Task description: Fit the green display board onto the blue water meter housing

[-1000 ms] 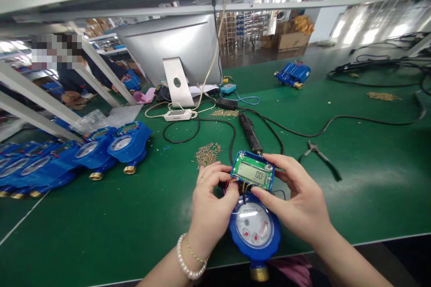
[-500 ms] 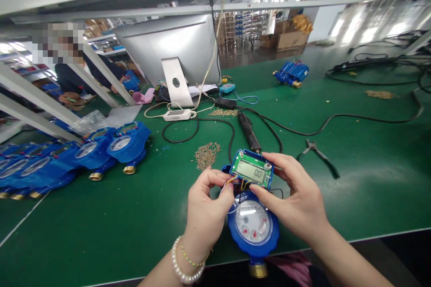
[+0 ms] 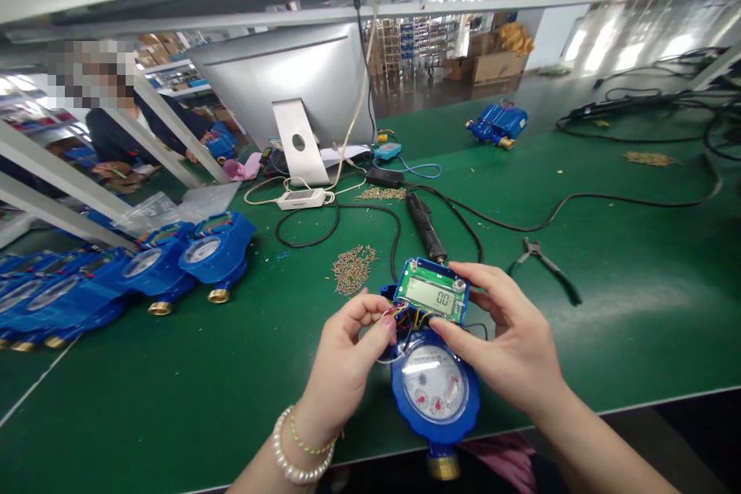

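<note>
Several thin wires (image 3: pixel 400 311): left hand (image 3: pixel 349 355) pinching | flat rectangular board (image 3: pixel 431 296): right hand (image 3: pixel 509 340) gripping

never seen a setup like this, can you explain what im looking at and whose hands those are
There is no machine arm here: these are a person's own bare hands, seen by a camera on their head looking forward and down.

The right hand holds a small board with a screen reading 0.0. The left hand pinches thin wires by its corner. Just below is a blue meter.

On the green table lie screws, a black tool and pliers, with more meters at left and a monitor behind.
</note>
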{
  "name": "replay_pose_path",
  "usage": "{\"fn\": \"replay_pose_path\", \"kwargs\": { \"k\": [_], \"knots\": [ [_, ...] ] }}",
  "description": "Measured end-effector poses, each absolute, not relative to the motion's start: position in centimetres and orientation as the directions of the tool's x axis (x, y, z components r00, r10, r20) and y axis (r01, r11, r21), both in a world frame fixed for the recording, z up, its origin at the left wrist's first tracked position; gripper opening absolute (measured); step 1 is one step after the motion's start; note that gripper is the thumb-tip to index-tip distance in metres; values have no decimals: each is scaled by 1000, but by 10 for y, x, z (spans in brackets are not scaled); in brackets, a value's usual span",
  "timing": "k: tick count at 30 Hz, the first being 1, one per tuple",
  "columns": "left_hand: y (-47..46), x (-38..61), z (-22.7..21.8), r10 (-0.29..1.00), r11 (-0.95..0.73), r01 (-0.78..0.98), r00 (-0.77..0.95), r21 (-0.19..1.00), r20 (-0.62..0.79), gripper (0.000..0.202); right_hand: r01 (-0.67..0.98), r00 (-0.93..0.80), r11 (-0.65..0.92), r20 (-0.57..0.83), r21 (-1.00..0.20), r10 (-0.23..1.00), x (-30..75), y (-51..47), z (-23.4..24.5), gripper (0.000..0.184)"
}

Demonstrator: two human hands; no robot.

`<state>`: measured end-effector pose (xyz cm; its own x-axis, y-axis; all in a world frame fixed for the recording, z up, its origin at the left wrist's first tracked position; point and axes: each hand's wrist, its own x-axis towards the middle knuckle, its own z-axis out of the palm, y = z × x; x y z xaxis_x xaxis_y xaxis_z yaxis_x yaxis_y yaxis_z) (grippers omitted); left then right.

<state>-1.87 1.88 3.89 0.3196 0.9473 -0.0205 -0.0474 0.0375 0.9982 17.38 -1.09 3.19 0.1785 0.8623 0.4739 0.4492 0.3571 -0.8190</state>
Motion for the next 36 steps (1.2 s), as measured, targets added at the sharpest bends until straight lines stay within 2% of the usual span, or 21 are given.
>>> {"fn": "replay_pose_path", "kwargs": {
  "k": [4,8,14,22,27,30,33,36],
  "knots": [
    [22,-23,42,940,-121,101,332,988,81,18,438,194,345,462,-830,866,173,-12,31,52],
    [24,-22,44,925,-220,170,348,961,150,20,428,194,344,457,-836,868,173,-13,31,52],
    [23,-22,44,914,-280,287,372,916,163,13,390,182,354,448,-850,875,173,-14,30,52],
    [22,-22,43,890,-320,290,418,902,182,13,365,183,362,448,-858,875,173,-15,28,51],
    [30,-21,33,886,-450,414,321,791,335,8,376,185,351,441,-858,878,172,-15,30,52],
    [30,-18,32,869,-486,461,341,743,358,10,366,182,352,438,-861,880,172,-15,30,52],
    [28,-16,34,873,-473,445,354,760,336,9,360,189,351,436,-865,880,174,-14,28,51],
    [27,-19,35,903,-389,346,329,854,278,4,367,186,351,437,-862,880,175,-14,28,50]
  ]
}}
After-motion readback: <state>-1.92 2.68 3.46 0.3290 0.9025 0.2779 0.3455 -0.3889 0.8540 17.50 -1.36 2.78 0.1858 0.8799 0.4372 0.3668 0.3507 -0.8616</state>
